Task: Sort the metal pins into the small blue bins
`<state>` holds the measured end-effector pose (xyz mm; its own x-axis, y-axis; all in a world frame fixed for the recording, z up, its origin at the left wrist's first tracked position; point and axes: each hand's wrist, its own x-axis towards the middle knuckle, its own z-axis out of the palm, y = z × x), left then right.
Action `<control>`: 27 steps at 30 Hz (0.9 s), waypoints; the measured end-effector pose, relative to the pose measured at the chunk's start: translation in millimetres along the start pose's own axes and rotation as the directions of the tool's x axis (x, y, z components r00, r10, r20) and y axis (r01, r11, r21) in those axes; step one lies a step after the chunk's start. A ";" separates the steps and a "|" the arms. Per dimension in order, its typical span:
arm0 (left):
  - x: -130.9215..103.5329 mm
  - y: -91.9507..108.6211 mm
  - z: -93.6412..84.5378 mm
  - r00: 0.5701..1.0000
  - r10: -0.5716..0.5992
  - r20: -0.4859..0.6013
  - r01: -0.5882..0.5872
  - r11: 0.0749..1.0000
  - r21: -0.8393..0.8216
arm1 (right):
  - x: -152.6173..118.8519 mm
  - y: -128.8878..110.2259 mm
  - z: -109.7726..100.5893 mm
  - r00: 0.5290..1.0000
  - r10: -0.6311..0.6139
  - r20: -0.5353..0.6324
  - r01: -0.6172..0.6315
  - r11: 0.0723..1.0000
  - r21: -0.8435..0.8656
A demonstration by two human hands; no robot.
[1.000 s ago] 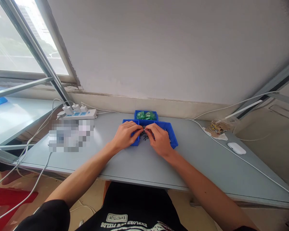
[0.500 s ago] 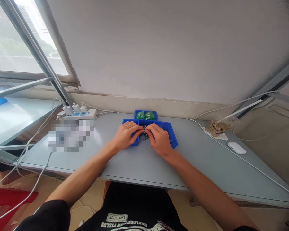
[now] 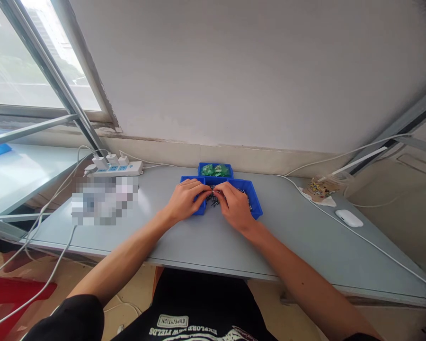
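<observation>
Both hands meet over a group of blue bins on the grey table. My left hand (image 3: pixel 189 199) is closed in a pinch above the left blue bin (image 3: pixel 198 212). Opposite it, my right hand (image 3: pixel 233 203) pinches too, over the inner side of the right blue bin (image 3: pixel 256 203). A small part lies between the two sets of fingertips, too small to make out. Dark screw-like pieces (image 3: pixel 214 201) show below the fingertips, partly hidden by the hands. Behind them, a blue bin holds green packets (image 3: pixel 220 170).
A white power strip (image 3: pixel 128 169) with plugs and cables lies at the back left, near a blurred patch. On the right are a clear container (image 3: pixel 321 188) on a tissue, a white case (image 3: pixel 349 218) and a long white cable (image 3: pixel 369 240).
The fingertips have shifted very slightly around the small part. Both hands otherwise keep their places over the bins.
</observation>
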<state>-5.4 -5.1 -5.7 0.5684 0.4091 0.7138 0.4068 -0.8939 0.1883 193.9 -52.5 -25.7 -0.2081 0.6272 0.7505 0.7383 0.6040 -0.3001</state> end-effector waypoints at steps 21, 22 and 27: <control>-0.4 -0.8 -0.6 1.000 -0.012 -0.010 0.012 1.000 0.000 | 0.6 0.1 -0.6 0.999 0.027 -0.031 -0.026 0.999 0.047; -0.5 -1.0 -0.7 1.000 -0.010 -0.008 0.010 1.000 0.000 | 0.6 0.4 -0.6 0.999 0.020 -0.028 -0.019 0.999 0.039; 0.1 -0.3 -0.7 1.000 -0.001 0.011 0.001 1.000 -0.001 | 0.8 1.0 -0.9 1.000 0.005 -0.023 -0.004 1.000 0.007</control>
<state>-6.0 -5.0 -5.2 0.5757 0.4121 0.7062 0.4064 -0.8937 0.1902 195.0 -51.9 -24.8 -0.1898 0.6184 0.7626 0.7345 0.6049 -0.3077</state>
